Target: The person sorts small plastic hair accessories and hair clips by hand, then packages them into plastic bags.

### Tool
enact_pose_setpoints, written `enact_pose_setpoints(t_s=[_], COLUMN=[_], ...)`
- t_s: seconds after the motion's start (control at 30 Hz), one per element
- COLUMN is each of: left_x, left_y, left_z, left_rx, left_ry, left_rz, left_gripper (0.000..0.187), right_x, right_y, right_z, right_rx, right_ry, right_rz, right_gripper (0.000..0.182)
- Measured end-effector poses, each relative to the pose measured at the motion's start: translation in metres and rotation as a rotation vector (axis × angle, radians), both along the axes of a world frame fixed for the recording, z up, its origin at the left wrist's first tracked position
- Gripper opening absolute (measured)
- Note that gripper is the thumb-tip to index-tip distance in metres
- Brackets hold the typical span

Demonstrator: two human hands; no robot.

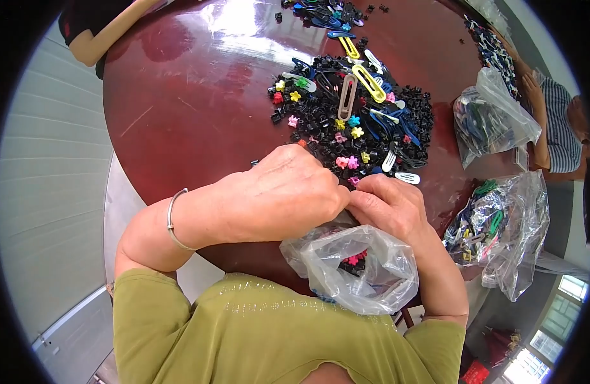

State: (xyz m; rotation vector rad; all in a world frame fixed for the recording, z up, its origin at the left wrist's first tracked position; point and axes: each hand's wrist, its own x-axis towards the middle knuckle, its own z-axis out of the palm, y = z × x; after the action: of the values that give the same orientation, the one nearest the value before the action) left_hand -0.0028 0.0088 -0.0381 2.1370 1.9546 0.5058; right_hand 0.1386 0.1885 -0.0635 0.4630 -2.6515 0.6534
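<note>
My left hand [285, 192], with a silver bracelet [171, 221] on its wrist, is closed with its knuckles up. Its fingertips meet those of my right hand [394, 208], which is curled in a pinch. Whatever lies between them is hidden by the fingers. Just beyond both hands spreads a pile of small black hair claw clips [323, 105], mixed with flower-shaped clips in pink, yellow and other colours. Several snap hair clips lie on top, among them a yellow clip [369, 83] and a brown clip [347, 97]. Below my hands, an open clear plastic bag [384, 281] holds a few clips.
The round dark red table [173, 109] carries two more filled plastic bags, one bag [493, 118] at the right and another bag [499, 224] nearer me. Another person's arm [119, 32] is at the upper left. A person in a striped top [557, 125] sits at the right.
</note>
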Motion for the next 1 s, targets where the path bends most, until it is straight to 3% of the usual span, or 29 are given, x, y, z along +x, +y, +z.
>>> enact_pose_setpoints(t_s=[0.23, 0.37, 0.5, 0.63, 0.73, 0.83, 0.93, 1.0], left_x=[-0.013, -0.01, 0.001, 0.01, 0.004, -0.004, -0.011, -0.02], left_y=[0.003, 0.003, -0.001, -0.003, -0.002, -0.003, 0.0, -0.005], left_z=[0.0, 0.018, 0.021, 0.014, 0.021, 0.031, 0.026, 0.026], left_rx=[0.333, 0.382, 0.414, 0.368, 0.351, 0.411, 0.528, 0.357], left_ry=[-0.174, -0.484, -0.479, -0.336, -0.372, -0.39, -0.229, -0.202], left_rz=[0.13, 0.06, -0.142, -0.2, -0.23, -0.128, 0.09, 0.209], left_gripper=[0.011, 0.018, 0.02, 0.022, 0.021, 0.018, 0.014, 0.011], right_x=[0.0, 0.001, 0.001, -0.001, -0.002, -0.003, -0.003, -0.001], right_y=[0.001, 0.003, 0.002, 0.001, 0.001, 0.004, 0.005, 0.005], right_z=[-0.008, 0.003, -0.003, -0.009, -0.011, -0.011, -0.008, -0.009], right_rx=[0.017, 0.025, -0.014, -0.022, -0.042, -0.069, -0.18, -0.284], right_ry=[0.03, -0.048, -0.016, 0.038, 0.062, 0.088, 0.076, 0.041], right_rz=[-0.022, 0.016, 0.003, -0.035, -0.049, -0.059, -0.091, -0.113], right_gripper=[0.027, 0.029, 0.03, 0.03, 0.026, 0.02, 0.02, 0.019])
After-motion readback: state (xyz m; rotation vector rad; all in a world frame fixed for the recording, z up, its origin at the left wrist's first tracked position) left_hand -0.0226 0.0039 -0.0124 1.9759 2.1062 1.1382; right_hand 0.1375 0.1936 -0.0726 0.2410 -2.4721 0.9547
